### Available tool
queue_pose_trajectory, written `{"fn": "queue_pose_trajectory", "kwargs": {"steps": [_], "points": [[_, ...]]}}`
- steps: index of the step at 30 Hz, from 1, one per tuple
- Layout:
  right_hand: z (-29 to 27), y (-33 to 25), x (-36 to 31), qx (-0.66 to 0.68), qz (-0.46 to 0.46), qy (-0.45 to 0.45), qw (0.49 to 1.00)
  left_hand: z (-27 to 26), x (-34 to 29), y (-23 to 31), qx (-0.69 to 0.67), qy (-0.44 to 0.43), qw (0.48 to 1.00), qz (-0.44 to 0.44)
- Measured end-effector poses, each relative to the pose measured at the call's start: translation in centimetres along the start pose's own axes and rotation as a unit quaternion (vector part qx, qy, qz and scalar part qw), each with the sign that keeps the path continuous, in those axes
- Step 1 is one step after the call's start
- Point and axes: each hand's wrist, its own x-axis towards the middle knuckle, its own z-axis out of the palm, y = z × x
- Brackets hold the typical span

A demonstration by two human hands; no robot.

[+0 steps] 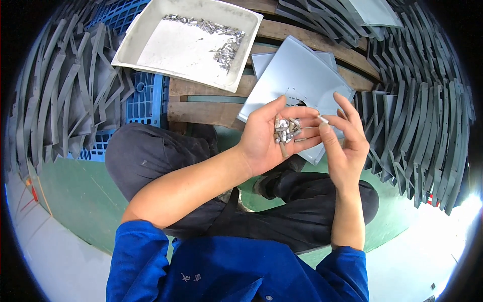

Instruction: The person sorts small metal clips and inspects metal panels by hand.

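Observation:
My left hand (260, 136) is turned palm up, its fingers stretched toward the right, and carries a small heap of short metal cylinders (286, 130). Between thumb and fingertips, my right hand (348, 148) pinches a single small metal cylinder (323, 120), just by the left fingertips. Beneath both hands lies a light grey sheet-metal panel (289, 68) with bent-up edges; a dark opening and a few small dark marks show on it near my left fingers. Its lower part is partly hidden by my hands.
A whitish plastic tub (187, 73) with many loose metal cylinders (229, 49) along its far and right sides stands ahead on wooden pallet slats (204, 114). Stacks of grey bent metal parts rise at left (55, 85) and right (420, 126). A blue plastic pallet (143, 95) is at left.

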Motion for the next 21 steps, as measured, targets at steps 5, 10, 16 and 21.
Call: {"fn": "queue_pose_trajectory", "kwargs": {"steps": [5,10,16,21], "points": [[-0.1,0.3,0.2,-0.029,-0.002,-0.002,1.0,0.2,0.1,0.0,-0.021,0.027,0.999,0.005],[0.0,-0.3,0.1,-0.12,-0.043,-0.062,0.99,0.1,0.0,0.0,0.003,0.024,1.0,0.013],[0.4,-0.5,-0.1,-0.065,-0.048,-0.061,0.995,0.2,0.0,0.1,0.026,0.011,1.0,0.011],[1.3,-1.0,-0.3,-0.119,-0.124,-0.095,0.981,0.8,0.0,0.1,0.024,0.01,1.0,0.009]]}}
